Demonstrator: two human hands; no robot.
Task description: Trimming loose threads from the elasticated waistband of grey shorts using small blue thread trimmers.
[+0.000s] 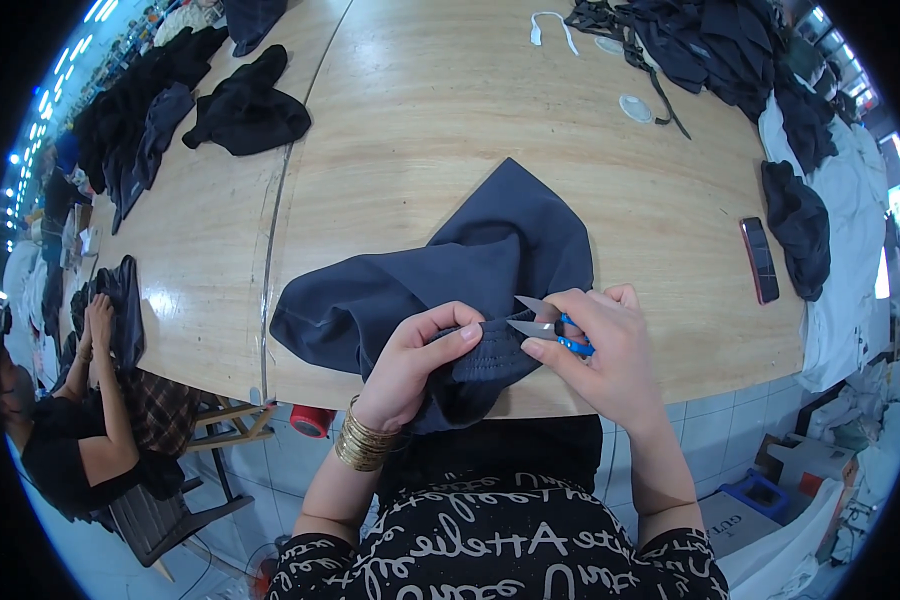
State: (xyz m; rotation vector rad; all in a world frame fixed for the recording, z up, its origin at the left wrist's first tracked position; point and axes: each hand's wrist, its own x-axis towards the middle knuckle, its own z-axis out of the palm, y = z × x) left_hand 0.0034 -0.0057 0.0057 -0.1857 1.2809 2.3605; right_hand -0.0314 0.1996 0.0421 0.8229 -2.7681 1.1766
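Observation:
A dark grey-blue garment (410, 290) lies bunched on the wooden table at its near edge, with a stitched, gathered band (488, 358) turned up toward me. My left hand (415, 360) pinches this band between thumb and fingers; gold bangles circle that wrist. Blue-handled thread snips (555, 330) are gripped in my right hand (605, 350). Their two pointed blades are spread apart and reach to the band's edge, just right of my left thumb. Whether a thread lies between the blades is too small to tell.
Dark garments (250, 105) lie at the far left, and a dark pile (710, 50) at the far right. A phone (759, 260) rests near the right edge beside a black cloth (796, 230). At the left, a co-worker (90, 420) sits handling dark fabric. Boxes (770, 500) stand below right.

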